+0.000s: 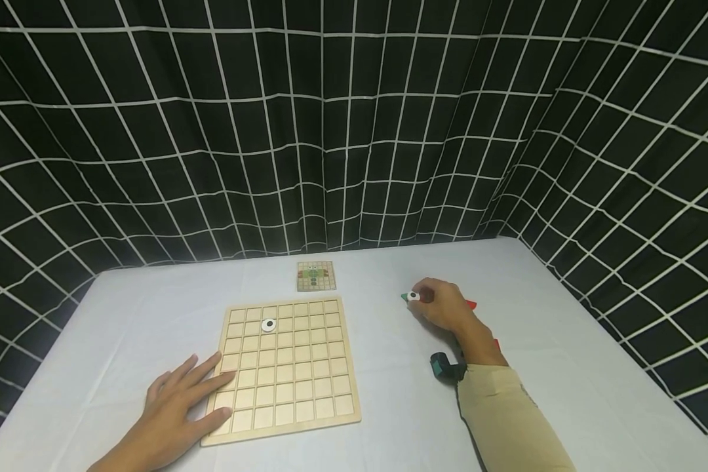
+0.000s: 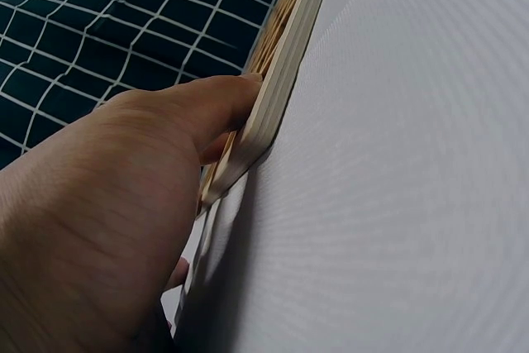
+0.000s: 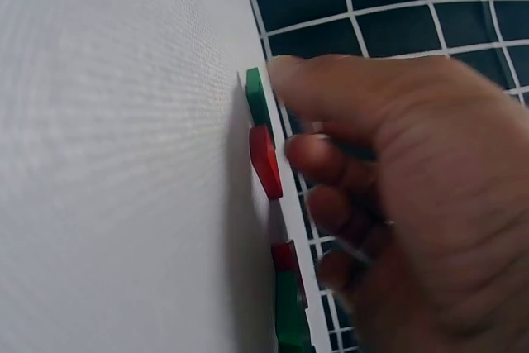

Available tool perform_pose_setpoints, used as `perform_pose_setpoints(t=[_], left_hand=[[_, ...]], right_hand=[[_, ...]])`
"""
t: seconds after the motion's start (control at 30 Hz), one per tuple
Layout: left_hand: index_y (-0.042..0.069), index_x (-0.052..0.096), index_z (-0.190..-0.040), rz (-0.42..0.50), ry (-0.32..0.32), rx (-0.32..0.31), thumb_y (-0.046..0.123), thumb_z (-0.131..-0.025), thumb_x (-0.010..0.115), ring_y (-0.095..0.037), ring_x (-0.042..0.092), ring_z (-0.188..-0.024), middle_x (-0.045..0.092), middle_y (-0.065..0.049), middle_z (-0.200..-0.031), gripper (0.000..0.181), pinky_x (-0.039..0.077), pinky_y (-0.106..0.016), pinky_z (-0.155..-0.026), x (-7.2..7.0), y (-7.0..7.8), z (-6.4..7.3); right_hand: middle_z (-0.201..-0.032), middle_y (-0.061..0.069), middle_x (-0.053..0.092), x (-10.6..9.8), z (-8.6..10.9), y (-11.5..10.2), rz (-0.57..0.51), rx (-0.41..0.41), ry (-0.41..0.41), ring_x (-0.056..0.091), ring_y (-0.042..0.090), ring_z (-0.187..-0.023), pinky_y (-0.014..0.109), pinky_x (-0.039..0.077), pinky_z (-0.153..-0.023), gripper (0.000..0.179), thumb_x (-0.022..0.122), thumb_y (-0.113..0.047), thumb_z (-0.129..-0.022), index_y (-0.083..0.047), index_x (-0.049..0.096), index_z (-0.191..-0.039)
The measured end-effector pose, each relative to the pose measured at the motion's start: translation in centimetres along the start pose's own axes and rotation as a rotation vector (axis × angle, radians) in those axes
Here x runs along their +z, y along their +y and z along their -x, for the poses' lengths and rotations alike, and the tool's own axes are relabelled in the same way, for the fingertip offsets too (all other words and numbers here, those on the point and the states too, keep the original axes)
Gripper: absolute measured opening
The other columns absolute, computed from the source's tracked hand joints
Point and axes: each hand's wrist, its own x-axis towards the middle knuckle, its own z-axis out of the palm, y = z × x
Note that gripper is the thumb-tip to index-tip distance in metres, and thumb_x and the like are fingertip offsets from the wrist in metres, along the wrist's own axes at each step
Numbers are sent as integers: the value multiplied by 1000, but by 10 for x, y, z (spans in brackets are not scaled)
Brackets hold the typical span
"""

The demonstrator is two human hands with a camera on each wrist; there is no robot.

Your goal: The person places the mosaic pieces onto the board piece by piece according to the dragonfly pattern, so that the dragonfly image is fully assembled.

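Observation:
A pale wooden grid board (image 1: pixel 284 376) lies on the white table. One white eye disc (image 1: pixel 268 325) with a black pupil sits in its upper left part. My left hand (image 1: pixel 174 410) rests spread on the board's left edge; in the left wrist view its thumb (image 2: pixel 227 101) touches the board's rim (image 2: pixel 273 109). To the right, my right hand (image 1: pixel 445 307) pinches a second eye disc (image 1: pixel 413 296) at its fingertips. The right wrist view hides that disc. Close to those fingers are a green piece (image 3: pixel 257 95) and a red piece (image 3: pixel 264 161).
A small picture card (image 1: pixel 315 276) with a coloured figure on a grid lies beyond the board. More red and green pieces (image 3: pixel 289 303) lie about the right hand, partly covered by the forearm. A dark curtain (image 1: pixel 342 131) with white grid lines stands behind the table.

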Motion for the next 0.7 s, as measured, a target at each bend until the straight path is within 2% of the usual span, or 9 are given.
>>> perform_pose_setpoints(t=[0.1, 0.2, 0.47, 0.7], left_hand=[[17, 77, -136, 4, 0, 0, 36, -90, 87, -56, 37, -146, 56, -17, -158, 52, 22, -76, -107, 0, 0, 0], [17, 77, -136, 6, -1, 4, 37, -89, 87, -56, 37, -146, 56, -18, -159, 52, 22, -77, -107, -1, -1, -1], [16, 77, -136, 6, -9, 1, 36, -89, 88, -57, 36, -146, 56, -18, -159, 52, 22, -77, -107, -1, -1, -3], [18, 78, -135, 9, -6, -10, 37, -88, 88, -57, 38, -145, 57, -18, -157, 51, 23, -76, -106, 3, -4, -2]], right_hand=[[-90, 5, 67, -3, 0, -5, -25, -22, 36, 60, 28, -86, 43, 53, -74, 22, 80, -10, -94, 0, 77, -113], [-89, 3, 67, -6, 2, -14, -52, -84, 66, 59, 27, -86, 40, 50, -70, 20, 82, -10, -93, 0, 78, -110], [-92, 5, 71, -15, 19, -50, -136, -243, 141, 62, 33, -91, 46, 52, -80, 17, 87, -5, -90, -2, 79, -105], [-94, 4, 72, -11, 33, -94, -196, -265, 147, 65, 32, -91, 51, 58, -84, 21, 89, -3, -88, -1, 80, -107]])
